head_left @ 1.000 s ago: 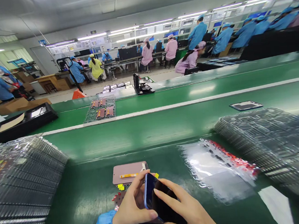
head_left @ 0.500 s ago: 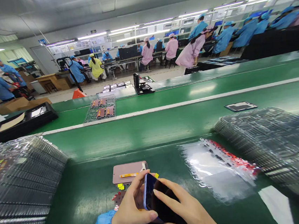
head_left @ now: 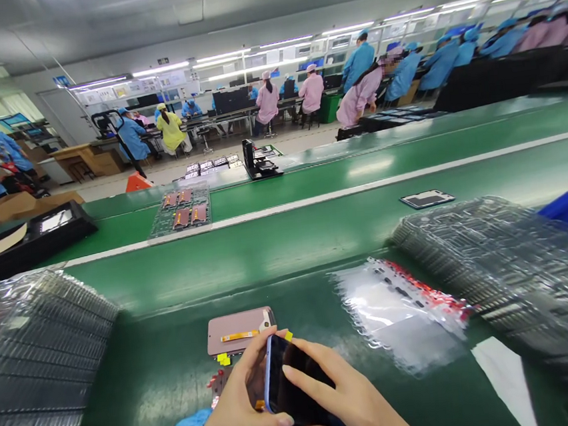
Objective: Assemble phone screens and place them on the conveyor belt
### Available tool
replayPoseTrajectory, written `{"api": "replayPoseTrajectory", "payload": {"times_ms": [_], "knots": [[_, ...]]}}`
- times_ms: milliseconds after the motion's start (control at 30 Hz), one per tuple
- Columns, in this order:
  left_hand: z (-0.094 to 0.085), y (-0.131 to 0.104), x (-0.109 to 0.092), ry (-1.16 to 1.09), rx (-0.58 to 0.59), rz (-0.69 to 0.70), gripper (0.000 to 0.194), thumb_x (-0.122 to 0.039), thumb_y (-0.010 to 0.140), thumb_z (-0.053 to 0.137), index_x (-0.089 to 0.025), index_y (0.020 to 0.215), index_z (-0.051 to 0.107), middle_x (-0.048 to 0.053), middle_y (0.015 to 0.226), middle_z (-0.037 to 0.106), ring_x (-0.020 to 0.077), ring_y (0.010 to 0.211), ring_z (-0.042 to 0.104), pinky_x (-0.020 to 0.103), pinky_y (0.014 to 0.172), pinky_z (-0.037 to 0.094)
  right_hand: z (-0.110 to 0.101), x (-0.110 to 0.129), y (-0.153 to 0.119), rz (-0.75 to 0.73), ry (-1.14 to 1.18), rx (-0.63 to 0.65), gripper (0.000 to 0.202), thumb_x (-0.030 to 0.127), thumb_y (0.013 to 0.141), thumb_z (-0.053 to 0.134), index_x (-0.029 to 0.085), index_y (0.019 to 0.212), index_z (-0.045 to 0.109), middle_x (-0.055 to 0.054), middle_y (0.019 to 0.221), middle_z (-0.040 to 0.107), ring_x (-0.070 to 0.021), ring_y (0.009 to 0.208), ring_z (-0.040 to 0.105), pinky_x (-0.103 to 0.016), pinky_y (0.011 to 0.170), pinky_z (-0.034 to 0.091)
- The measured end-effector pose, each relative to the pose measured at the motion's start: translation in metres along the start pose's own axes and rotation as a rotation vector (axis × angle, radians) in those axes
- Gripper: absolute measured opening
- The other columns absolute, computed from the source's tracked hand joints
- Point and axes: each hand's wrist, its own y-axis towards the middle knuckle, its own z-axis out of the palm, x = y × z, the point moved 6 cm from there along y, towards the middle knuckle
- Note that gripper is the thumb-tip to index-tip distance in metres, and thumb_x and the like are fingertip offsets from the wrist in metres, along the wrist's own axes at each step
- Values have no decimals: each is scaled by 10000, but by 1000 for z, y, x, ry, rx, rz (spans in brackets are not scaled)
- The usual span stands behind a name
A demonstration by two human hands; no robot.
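A phone [head_left: 300, 379] with a dark screen and a blue-purple frame is held tilted between both hands, low in the middle of the head view. My left hand [head_left: 242, 401] closes round its left edge, thumb at the near corner. Across the screen and along the right side lie the fingers of my right hand [head_left: 352, 394], closed on the same phone. A yellow tab [head_left: 288, 336] shows at its far edge. Just beyond my left hand, a pinkish phone screen panel [head_left: 240, 330] with an orange flex cable rests on the green mat. Small parts with red tabs are partly hidden by my left hand.
Clear plastic trays stand in a left stack [head_left: 51, 356] and a right stack [head_left: 510, 265]. Clear films [head_left: 394, 316] with red tabs and a white paper [head_left: 503, 379] lie to the right. Behind runs a green conveyor [head_left: 286, 233] carrying a tray of panels [head_left: 183, 209]. Co-workers sit farther back.
The view has swung slightly to the right, so the surroundings shift left and more of a blue bin shows at the right. Both hands still hold the phone in nearly the same pose.
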Motion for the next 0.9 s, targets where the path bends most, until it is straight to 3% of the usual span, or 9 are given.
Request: {"api": "replayPoseTrajectory", "payload": {"times_ms": [367, 467, 633, 733, 833, 900], "knots": [[-2, -4, 7, -16, 34, -21, 874, -346, 684, 837, -371, 1442, 402, 103, 1525, 414, 352, 1405, 366, 487, 1151, 293, -3, 1, 1, 19, 9, 16, 531, 437, 931, 571, 194, 1395, 483, -180, 1437, 477, -304, 1301, 469, -438, 1011, 491], [-2, -4, 8, -76, 33, -20, 893, -359, 659, 853, -375, 1436, 413, 97, 1529, 409, 352, 1408, 360, 490, 1158, 273, -5, 2, 2, 5, -46, 17, 552, 466, 917, 586, 199, 1392, 490, -189, 1405, 521, -310, 1290, 489, -454, 1001, 496], [-6, -5, 15, -143, 15, -5, 927, -367, 618, 881, -362, 1430, 432, 96, 1511, 439, 358, 1405, 363, 508, 1169, 244, -8, 7, 5, -61, -221, 35, 711, 654, 819, 593, 192, 1357, 537, -220, 1343, 590, -377, 1249, 539, -518, 934, 519], [-7, -5, 19, -183, -2, -27, 933, -360, 604, 893, -369, 1423, 445, 75, 1515, 442, 346, 1416, 348, 480, 1177, 247, -6, 8, 7, -36, -282, 64, 647, 601, 852, 606, 216, 1367, 535, -210, 1369, 573, -396, 1276, 516, -555, 942, 501], [-7, 0, 19, -262, -80, -115, 794, -413, 688, 833, -345, 1399, 488, 77, 1475, 501, 325, 1382, 411, 456, 1154, 309, -2, 2, 5, 55, -250, 23, 605, 478, 881, 641, 214, 1405, 489, -208, 1432, 507, -381, 1338, 451, -572, 992, 466], [-11, 5, 16, -328, -200, -224, 553, -464, 820, 697, -258, 1320, 580, 121, 1341, 621, 327, 1259, 551, 475, 1057, 437, 0, -4, 2, 127, -120, -36, 754, 568, 836, 652, 201, 1453, 421, -211, 1459, 474, -381, 1365, 413, -584, 1031, 433]]}}
